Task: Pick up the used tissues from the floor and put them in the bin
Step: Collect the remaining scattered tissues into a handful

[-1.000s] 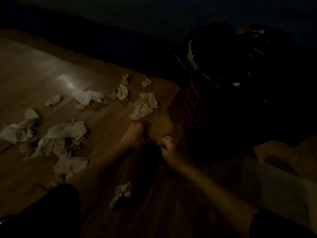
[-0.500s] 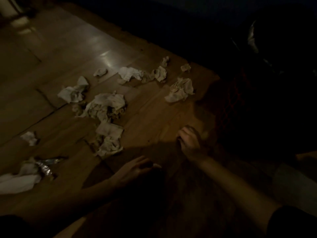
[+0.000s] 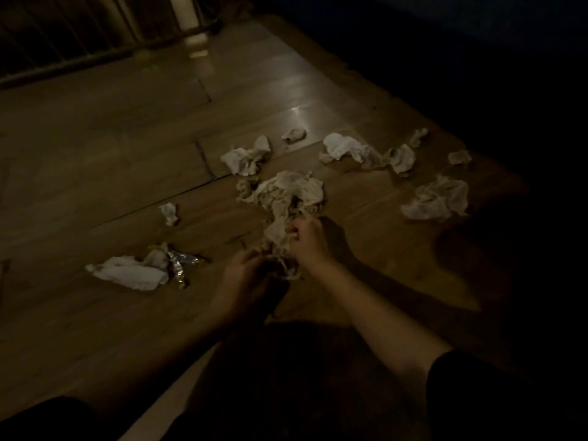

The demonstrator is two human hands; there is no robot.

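Dim wooden floor, tissues scattered across the middle of the frame. The right hand has its fingers clenched on the near end of the big tissue pile at centre. The left hand, just below it, curls around a crumpled tissue. Other tissues lie at left and right. The bin is out of view.
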